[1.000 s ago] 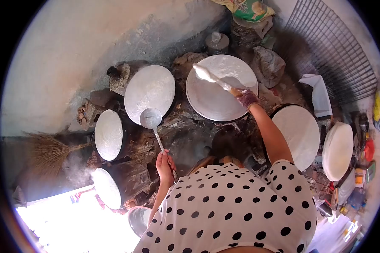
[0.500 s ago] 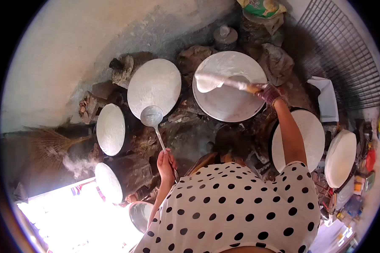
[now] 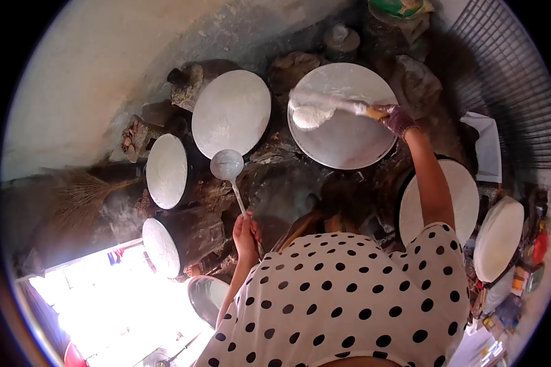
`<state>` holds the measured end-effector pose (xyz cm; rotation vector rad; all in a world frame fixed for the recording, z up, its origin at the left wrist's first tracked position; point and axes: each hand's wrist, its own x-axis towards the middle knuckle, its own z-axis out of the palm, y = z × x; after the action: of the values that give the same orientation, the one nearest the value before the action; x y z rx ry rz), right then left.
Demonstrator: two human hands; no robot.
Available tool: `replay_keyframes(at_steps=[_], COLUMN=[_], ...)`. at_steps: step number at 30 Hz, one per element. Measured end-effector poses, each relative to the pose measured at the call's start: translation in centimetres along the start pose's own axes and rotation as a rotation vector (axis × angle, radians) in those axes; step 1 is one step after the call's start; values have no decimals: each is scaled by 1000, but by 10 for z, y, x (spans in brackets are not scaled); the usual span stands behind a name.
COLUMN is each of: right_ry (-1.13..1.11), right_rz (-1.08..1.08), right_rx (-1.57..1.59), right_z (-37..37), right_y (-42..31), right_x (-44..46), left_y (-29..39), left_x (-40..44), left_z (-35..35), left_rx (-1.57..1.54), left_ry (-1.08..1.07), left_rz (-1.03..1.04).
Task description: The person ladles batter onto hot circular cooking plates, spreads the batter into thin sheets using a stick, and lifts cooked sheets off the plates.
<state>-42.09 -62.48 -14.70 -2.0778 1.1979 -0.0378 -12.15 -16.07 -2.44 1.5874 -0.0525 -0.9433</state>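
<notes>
My left hand [image 3: 246, 235] is closed round the handle of a metal ladle [image 3: 227, 165], whose bowl is up by the lower edge of a round white-coated pan [image 3: 231, 113]. My right hand [image 3: 399, 121], in a dark purplish glove, grips the yellowish handle of a long spatula [image 3: 349, 105]. Its white-coated blade lies over a larger round pan [image 3: 349, 156], smeared by motion. A white, doughy mass [image 3: 312, 117] sits at the blade, on the upper left of this pan. I cannot tell whether the mass clings to the blade or rests on the pan.
Round white discs stand at left [image 3: 166, 171], lower left [image 3: 161, 248] and right [image 3: 465, 199], with a thick white stack [image 3: 499, 238] farther right. A metal basin [image 3: 206, 300] is near my left forearm. A wire rack [image 3: 511, 79] leans at upper right beside a white box [image 3: 483, 144].
The spatula has swept over the large pan, and the white mass now looks rounder and sits lower along the blade. My view has shifted slightly; the ladle stays in my left hand.
</notes>
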Motion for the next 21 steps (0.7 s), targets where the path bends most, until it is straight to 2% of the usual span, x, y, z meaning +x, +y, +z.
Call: replay_keyframes(at_steps=[2,4,7,8,9,11,12,14,15,16,18,20,21], right_ry=[-204,-149,-83,-92,-28,-57,-61,-107,-121,-128,23,86,-38], right_rz=[-132,-186,-153,-152,-58,-28,-37,-384,-412,-416,-291,-287,-114], right_rx=[-61,-184,194,202,181,-39,-39,-213,-93,-91,105,92,-157], right_z=[-4,-12,-5,2,8,3,-1,-9,-12,-9,-6,6,10], right_y=[-1,-5,31,25,10,-1,6,25,29,29,20,12,2], right_x=[-6,-12,7,8,9,6,4,-8,-10,-7,-8,-17,-26], left_y=[-3,-6,-10,-16,-20,-26,-29,-33,-33,-33,-37,-36,-33], left_x=[-7,-15,-33,-36,-39,-48,-51,-60,-65,-71,-74,-71,-70], left_z=[-1,0,1,-1,-2,-3,-3,-4,-3,-5,-10,-12,-11], left_rx=[-20,-45,1,-15,-31,-10,-5,-43,-26,-3,8,14,36], left_ry=[-1,-3,68,69,69,97,113,115,135,155,130,88,103], left_rz=[21,44,32,28,25,15,9,26,9,-12,3,29,18])
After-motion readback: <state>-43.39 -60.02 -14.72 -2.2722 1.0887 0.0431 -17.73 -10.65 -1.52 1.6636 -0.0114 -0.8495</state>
